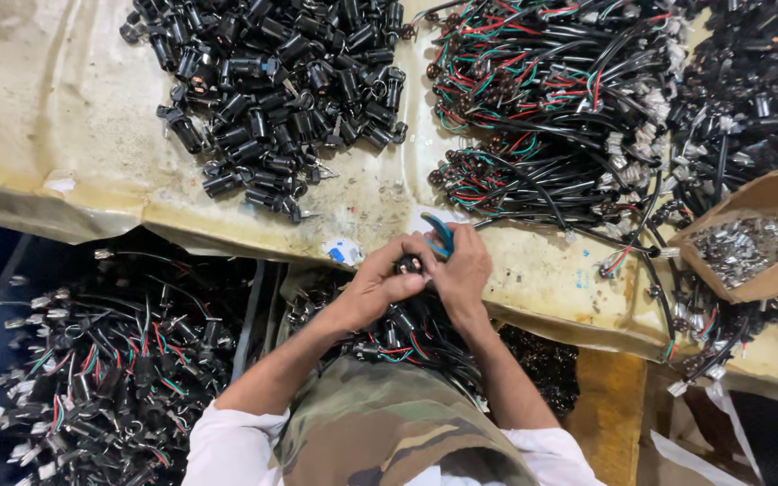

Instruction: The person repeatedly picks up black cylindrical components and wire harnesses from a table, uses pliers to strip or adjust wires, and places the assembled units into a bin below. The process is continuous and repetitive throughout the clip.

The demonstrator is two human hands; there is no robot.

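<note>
My left hand and my right hand meet at the near edge of the worn yellowish table. Between the fingers of both hands sits a small black cylindrical part with wires trailing down. My right hand also grips a blue-handled tool that sticks up past the knuckles. Below my hands, a bundle of wired black parts lies on my lap above camouflage trousers.
A heap of black cylindrical parts lies at the far left of the table. Tangled wire harnesses fill the far right. A brown cardboard box of small metal pieces stands at the right. More wired assemblies pile below left.
</note>
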